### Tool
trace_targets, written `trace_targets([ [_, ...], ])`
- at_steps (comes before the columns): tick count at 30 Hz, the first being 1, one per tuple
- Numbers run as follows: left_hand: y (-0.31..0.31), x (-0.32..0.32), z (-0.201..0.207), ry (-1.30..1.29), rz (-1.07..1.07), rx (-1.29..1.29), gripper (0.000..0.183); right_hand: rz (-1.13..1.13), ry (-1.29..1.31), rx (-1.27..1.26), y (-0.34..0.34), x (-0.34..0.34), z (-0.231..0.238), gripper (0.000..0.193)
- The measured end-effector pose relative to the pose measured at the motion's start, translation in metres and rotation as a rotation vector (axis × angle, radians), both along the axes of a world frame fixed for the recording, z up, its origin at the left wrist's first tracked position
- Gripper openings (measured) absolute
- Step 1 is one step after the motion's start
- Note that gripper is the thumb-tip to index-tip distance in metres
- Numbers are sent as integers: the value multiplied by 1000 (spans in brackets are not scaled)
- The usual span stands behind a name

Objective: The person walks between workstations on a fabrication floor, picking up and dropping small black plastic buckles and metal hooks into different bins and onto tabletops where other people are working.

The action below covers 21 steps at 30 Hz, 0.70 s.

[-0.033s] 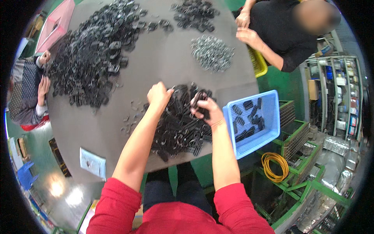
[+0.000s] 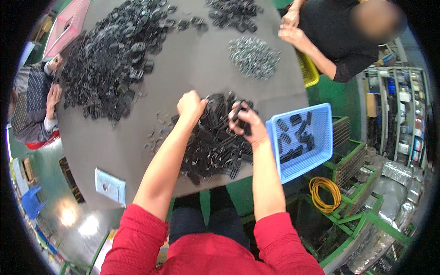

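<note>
My left hand [image 2: 191, 105] is closed, thumb side toward the right, at the far left edge of a pile of black plastic buckle-like parts [image 2: 208, 151]. What it pinches is too small to make out; a thin metallic bit shows by its thumb. My right hand [image 2: 247, 123] is closed on a black plastic part [image 2: 239, 111], held over the right side of the pile. The fingers there are slightly smeared by motion. Small curved metal pieces [image 2: 160, 118] lie scattered left of the pile. To the right of my right hand stands a blue basket [image 2: 300, 169] with several black parts inside.
A large black heap [image 2: 107, 59] and a smaller one [image 2: 233, 13] lie farther off, beside a mound of silver metal pieces [image 2: 254, 57]. A light blue packet [image 2: 110, 187] rests near the left edge. Co-workers' hands [image 2: 295, 36] show at both sides. A yellow hose coil [image 2: 325, 194] hangs lower right.
The whole view has shifted slightly. My right hand has lifted a little away from the pile, and the black part in it is turned differently. My left hand stays closed in nearly the same place.
</note>
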State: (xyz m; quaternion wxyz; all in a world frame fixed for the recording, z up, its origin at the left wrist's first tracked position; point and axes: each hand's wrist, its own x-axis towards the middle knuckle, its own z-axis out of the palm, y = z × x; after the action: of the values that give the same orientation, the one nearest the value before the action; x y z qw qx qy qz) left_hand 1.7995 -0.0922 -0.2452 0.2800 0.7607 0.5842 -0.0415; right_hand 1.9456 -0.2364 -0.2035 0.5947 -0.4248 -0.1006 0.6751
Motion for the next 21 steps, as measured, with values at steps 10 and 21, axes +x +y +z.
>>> trace_targets([
  [10,8,-47,12,-542,79,-277,23,413,-753,-367,44,-4,-1,23],
  [21,12,-102,10,-819,520,-755,21,647,-1432,-537,69,-47,-5,47],
])
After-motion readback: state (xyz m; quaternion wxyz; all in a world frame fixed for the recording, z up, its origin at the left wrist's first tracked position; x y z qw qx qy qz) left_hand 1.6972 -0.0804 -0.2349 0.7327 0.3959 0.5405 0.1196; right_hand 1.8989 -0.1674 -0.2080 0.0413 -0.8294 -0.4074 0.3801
